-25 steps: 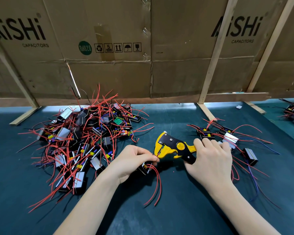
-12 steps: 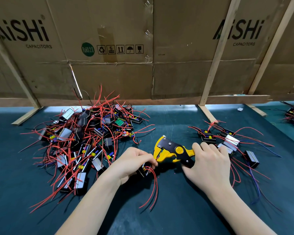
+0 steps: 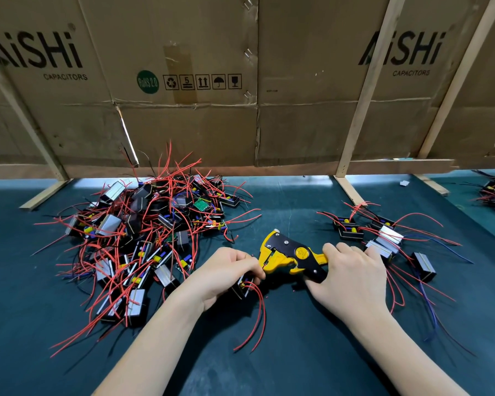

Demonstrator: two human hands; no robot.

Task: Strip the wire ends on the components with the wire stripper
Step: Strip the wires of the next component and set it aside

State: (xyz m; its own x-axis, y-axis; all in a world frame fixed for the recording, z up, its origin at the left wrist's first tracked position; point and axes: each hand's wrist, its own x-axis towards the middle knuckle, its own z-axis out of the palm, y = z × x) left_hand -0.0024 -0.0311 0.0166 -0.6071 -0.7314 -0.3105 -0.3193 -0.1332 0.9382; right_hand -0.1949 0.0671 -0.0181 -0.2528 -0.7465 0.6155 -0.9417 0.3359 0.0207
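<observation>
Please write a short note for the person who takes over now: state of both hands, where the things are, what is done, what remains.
Left hand grips one component, its red wire fed toward the stripper's head.
Right hand grips the wire stripper by its handles.
Big pile lies at the left on the green mat; small group at the right.
Done: seemingly the right group, though the wire ends are too small to tell.
Left: the held component, then the big pile.

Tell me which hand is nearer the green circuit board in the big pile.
Left. The left hand, holding a component, sits just below-right of the green circuit board; the right hand, gripping the wire stripper, is farther right beyond the tool.
</observation>
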